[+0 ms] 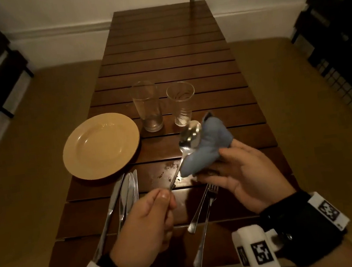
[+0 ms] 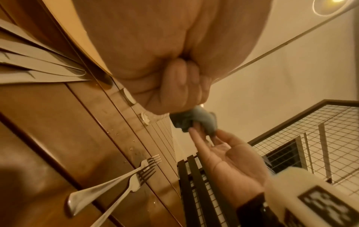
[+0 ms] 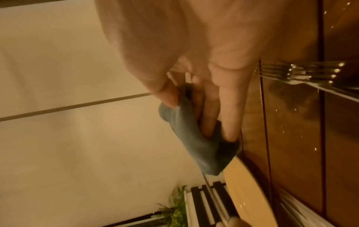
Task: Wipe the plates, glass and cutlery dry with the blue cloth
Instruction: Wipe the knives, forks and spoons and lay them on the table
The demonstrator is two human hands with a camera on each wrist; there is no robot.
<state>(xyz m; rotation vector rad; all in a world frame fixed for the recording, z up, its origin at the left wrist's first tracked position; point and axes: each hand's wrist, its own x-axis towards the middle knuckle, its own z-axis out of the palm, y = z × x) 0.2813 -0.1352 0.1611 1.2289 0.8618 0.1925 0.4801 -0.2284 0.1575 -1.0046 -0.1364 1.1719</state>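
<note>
The left grip [image 1: 147, 223] curls around the handle of a spoon [image 1: 188, 139], holding its bowl raised against the bunched blue cloth [image 1: 208, 142], which the right grip [image 1: 244, 173] pinches between thumb and fingers above the table [image 1: 165, 51]. Beyond them stand 2 glasses [image 1: 147, 105], with a yellow plate [image 1: 101, 145] to their left. Knives [image 1: 125, 199] lie nearer left, and 2 forks [image 1: 206, 210] lie under the right hand.

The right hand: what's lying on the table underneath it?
Two forks lie crossed on the wet table beneath the right hand, which holds the blue cloth. The palm covers part of their tines in the head view.
</note>
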